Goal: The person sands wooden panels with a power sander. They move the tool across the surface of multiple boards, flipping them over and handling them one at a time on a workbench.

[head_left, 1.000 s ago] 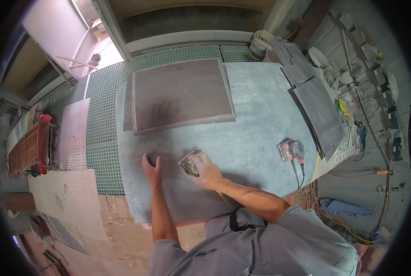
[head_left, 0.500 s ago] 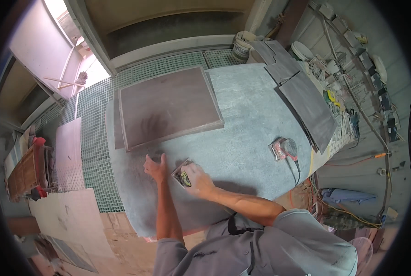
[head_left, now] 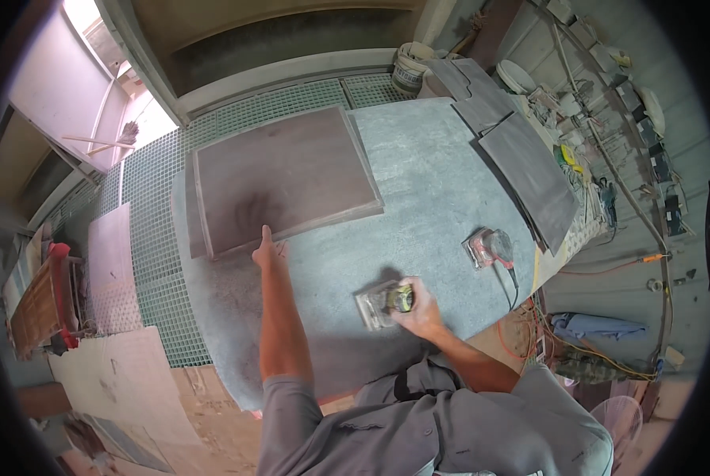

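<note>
My left hand [head_left: 269,251] is at the near edge of a large dark brown-grey panel [head_left: 291,174]. One digit points forward over that edge and the others sit apart from it, partly hidden; I see no firm grip on the panel. In my right hand [head_left: 421,311] is a small sander [head_left: 380,306], with a flat squarish pad and a black and yellow-green end. It is tilted and smeared by motion, over the blue-grey worktable [head_left: 418,174]. A darker hand-shaped mark lies on the panel near my left hand.
A red corded sander [head_left: 488,247] rests at the table's right. Beyond it, dark sheets [head_left: 529,182] lie overlapping along the right edge. Green grating [head_left: 160,254] covers the floor at left. Buckets [head_left: 412,67] stand behind the table. Cables [head_left: 585,349] trail on the right.
My right hand has moved to the right with the sander, away from my left hand. My left hand has gone forward to the panel's near edge.
</note>
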Demonstrator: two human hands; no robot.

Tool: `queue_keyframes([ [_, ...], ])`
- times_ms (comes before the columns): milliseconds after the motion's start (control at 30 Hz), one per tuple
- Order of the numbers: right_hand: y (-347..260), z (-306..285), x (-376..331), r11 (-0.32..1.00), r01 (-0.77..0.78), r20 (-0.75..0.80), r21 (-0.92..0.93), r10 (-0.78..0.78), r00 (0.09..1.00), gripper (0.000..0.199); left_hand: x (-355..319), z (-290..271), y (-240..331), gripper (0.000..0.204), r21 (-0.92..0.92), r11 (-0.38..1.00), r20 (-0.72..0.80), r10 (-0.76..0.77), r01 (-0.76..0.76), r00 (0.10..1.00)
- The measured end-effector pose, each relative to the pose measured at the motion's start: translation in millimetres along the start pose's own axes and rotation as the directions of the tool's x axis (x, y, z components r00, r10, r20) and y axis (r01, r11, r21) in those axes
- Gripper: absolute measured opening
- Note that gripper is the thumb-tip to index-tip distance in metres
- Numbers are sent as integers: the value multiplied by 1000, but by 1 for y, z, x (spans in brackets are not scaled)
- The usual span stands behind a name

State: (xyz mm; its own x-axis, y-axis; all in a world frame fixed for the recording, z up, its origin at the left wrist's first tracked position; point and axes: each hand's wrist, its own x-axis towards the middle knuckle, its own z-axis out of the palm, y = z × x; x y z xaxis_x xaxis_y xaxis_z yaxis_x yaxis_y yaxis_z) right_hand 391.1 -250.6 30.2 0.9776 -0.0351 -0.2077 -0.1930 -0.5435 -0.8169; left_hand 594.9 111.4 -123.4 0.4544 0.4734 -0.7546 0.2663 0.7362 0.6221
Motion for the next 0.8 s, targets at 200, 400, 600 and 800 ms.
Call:
queue_keyframes([
  [200, 61, -85, -35, 980, -177, -308, 92, 197, 931, 50, -32, -9, -3, 50, 37, 985, 57, 164, -166, 985],
  [400, 91, -163, -90, 953, -211, -364, 218, 280, 888, 44, -172, -141, -95, 50, 85, 987, 31, 132, -135, 991],
  [600, 130, -188, -116, 977, -178, -318, 117, 207, 925, 47, -274, -348, -157, 45, 527, 833, 8, -200, 166, 980],
  [800, 109, -166, -114, 998, -45, -232, -34, 36, 972, 61, -338, -259, -165, 70, 692, -283, 711, 427, -664, 559],
])
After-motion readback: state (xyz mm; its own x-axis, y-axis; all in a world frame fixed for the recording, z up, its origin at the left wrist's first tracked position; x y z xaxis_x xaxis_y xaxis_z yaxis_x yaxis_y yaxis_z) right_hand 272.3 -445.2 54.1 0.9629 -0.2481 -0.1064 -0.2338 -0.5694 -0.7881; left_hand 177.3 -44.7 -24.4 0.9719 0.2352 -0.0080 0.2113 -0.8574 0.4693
